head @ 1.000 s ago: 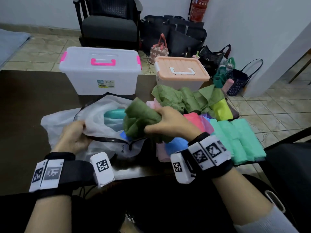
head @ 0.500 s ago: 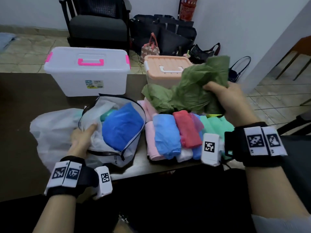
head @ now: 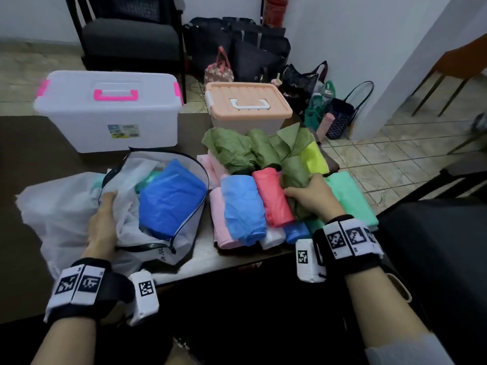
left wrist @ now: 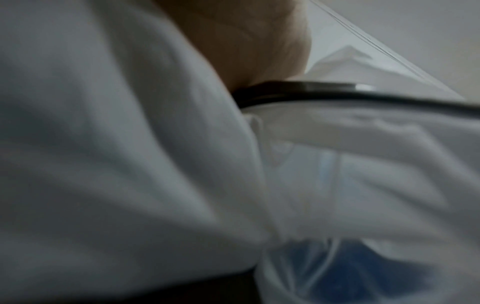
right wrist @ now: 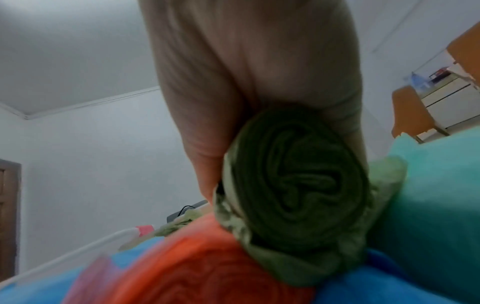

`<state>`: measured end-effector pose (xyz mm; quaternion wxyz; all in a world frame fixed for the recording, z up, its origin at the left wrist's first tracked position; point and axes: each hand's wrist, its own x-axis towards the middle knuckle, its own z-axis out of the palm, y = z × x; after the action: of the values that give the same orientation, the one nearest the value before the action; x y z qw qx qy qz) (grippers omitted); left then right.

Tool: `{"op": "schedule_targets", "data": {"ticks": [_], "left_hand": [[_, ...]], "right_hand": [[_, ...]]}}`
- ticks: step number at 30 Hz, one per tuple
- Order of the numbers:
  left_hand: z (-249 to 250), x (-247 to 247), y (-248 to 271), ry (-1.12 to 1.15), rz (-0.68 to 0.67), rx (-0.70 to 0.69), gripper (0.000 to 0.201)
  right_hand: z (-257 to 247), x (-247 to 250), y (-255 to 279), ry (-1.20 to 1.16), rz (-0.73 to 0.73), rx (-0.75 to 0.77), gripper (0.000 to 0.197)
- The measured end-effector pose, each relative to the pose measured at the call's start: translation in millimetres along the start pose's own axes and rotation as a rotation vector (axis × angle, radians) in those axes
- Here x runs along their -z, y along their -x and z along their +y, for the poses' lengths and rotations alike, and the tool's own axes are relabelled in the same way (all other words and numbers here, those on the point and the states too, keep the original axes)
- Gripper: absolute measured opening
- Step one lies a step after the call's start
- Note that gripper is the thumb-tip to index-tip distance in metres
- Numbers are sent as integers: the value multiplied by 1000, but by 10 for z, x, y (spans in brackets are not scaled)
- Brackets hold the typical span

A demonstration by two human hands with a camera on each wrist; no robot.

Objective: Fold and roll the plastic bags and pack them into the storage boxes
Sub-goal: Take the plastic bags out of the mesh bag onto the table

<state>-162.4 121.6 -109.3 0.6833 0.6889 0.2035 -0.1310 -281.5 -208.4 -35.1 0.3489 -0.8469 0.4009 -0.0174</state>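
From the head camera, a person sits at a dark tabletop (head: 31, 159). The right hand (head: 312, 197) curls its fingers around a rolled olive-green bag (head: 293, 177), set down among a row of rolled bags near the tabletop's right edge, just beside a red roll (head: 272, 197) and a light blue roll (head: 242, 206), with mint green bags (head: 350, 196) on its other side. The left hand (head: 102, 219) lies with fingers fairly straight on a clear zip pouch (head: 181, 233) near the front edge; a folded dark blue bag (head: 171, 198) sits inside it. Along the far edge stand a clear box with pink handle (head: 105, 114) and a box with peach lid (head: 247, 101), both closed.

The left wrist camera, blurred, shows the left hand (left wrist: 246, 43) against white plastic and the pouch's black zip edge (left wrist: 363, 96).

The right wrist camera shows the right hand (right wrist: 246, 72) gripping the green roll (right wrist: 296, 176), its spiral end facing the lens, resting on the red roll (right wrist: 207, 263).
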Motion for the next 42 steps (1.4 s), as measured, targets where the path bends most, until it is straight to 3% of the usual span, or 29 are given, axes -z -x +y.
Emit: {"op": "schedule_targets", "data": {"ticks": [2, 6, 10, 13, 15, 17, 18, 20, 23, 26, 28, 34, 37, 42], "left_hand": [[-97, 59, -141, 81, -4, 21, 86], [-117, 65, -190, 137, -5, 28, 78], [-184, 101, -255, 73, 30, 47, 91], [-35, 57, -21, 20, 59, 1, 90], [8, 42, 41, 2, 68, -22, 75], [8, 54, 60, -9, 84, -35, 64], [-2, 59, 59, -12, 87, -46, 64], [-12, 73, 56, -48, 83, -44, 67], [-7, 90, 46, -106, 108, -52, 68], [-17, 103, 2, -123, 157, -27, 80], [-8, 98, 6, -136, 186, -23, 75], [-8, 64, 4, -211, 172, -60, 73], [-9, 71, 2, -220, 169, -32, 77], [-28, 53, -1, -247, 162, -33, 70]], "right_hand": [[52, -87, -60, 23, 7, 17, 58], [107, -62, -19, 359, 127, 54, 66], [122, -64, -4, 307, -75, 32, 70], [46, -59, 54, 350, -65, 38, 72], [-115, -57, 168, 378, 122, 196, 64], [-368, -128, 311, 272, 292, 526, 46], [-520, -207, 390, 203, 260, 687, 40], [-810, -457, 567, 139, 0, 927, 37], [-1091, -1004, 735, 478, -310, 1115, 47], [-1186, -1433, 677, 770, -360, 1102, 44], [-1218, -1573, 629, 846, -375, 1062, 41], [-1321, -1620, 607, 1064, -291, 1078, 35], [-1348, -1546, 631, 1004, -261, 1104, 39], [-1332, -1278, 684, 585, -205, 1051, 48]]}}
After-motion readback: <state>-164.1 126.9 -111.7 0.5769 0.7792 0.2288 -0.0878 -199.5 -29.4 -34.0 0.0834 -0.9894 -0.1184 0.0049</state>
